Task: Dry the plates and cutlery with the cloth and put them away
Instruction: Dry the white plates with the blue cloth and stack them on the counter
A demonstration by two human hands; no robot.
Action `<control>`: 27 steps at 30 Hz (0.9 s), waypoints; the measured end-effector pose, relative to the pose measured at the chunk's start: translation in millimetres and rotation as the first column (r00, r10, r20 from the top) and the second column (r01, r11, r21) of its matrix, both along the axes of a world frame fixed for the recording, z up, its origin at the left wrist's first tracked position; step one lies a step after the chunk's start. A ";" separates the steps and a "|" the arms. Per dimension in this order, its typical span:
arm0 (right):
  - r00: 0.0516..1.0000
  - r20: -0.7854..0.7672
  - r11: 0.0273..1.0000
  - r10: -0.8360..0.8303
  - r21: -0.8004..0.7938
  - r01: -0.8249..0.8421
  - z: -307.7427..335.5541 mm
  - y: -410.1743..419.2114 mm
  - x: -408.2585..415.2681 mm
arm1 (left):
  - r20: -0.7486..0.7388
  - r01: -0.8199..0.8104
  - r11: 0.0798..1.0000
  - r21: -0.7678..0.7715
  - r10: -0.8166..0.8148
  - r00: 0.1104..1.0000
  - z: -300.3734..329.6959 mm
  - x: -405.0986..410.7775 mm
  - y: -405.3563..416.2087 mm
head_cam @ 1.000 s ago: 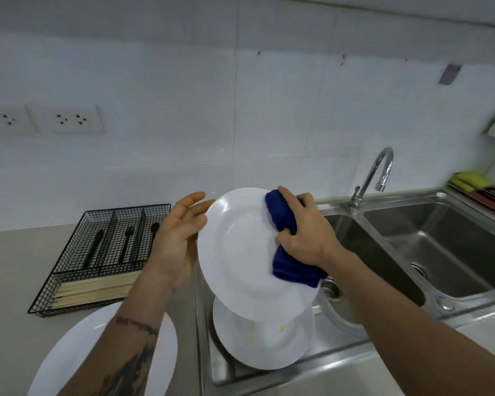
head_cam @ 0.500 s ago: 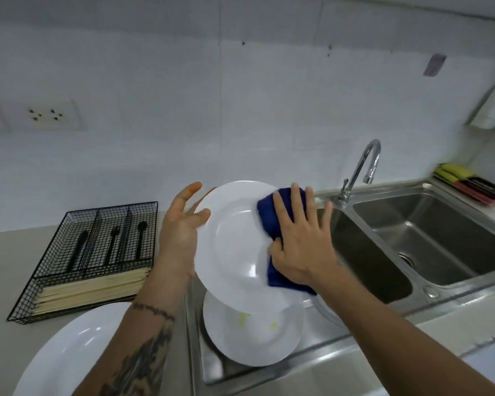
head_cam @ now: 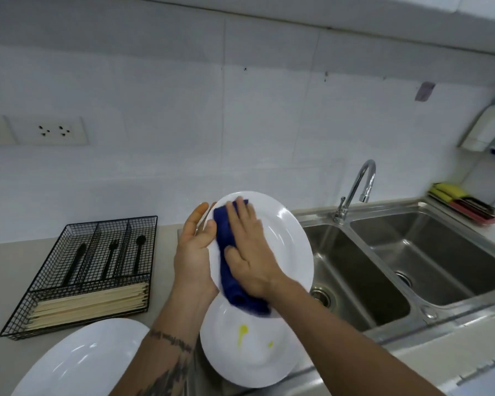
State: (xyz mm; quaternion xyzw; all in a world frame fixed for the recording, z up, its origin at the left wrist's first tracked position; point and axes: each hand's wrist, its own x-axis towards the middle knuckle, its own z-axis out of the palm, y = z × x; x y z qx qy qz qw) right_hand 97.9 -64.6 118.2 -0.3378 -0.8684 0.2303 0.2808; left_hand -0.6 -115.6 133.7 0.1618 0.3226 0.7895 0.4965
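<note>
Fingers point(head_cam: 242, 217) flat on plush cloth point(head_cam: 226, 252)

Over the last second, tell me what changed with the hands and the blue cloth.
The right hand slid the dark blue cloth from the held white round plate's right side to its left, fingers flattening. The left hand kept bracing its left rim. The yellow-stained plate below stayed put.
</note>
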 end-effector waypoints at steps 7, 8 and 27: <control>0.899 0.272 0.922 -0.342 0.283 0.265 -6.0 35.0 39.4 | -0.063 -0.059 0.998 0.026 0.061 0.996 13.5 -23.7 -20.4; 0.889 0.306 0.925 -0.341 0.277 0.260 -9.8 25.7 42.0 | -0.060 -0.062 0.998 0.024 0.063 0.996 13.0 -26.4 -21.3; 0.949 0.294 0.992 -0.114 -0.020 0.125 7.2 -3.2 38.1 | 0.010 -0.109 0.990 -0.090 0.110 0.994 14.2 -28.6 -14.8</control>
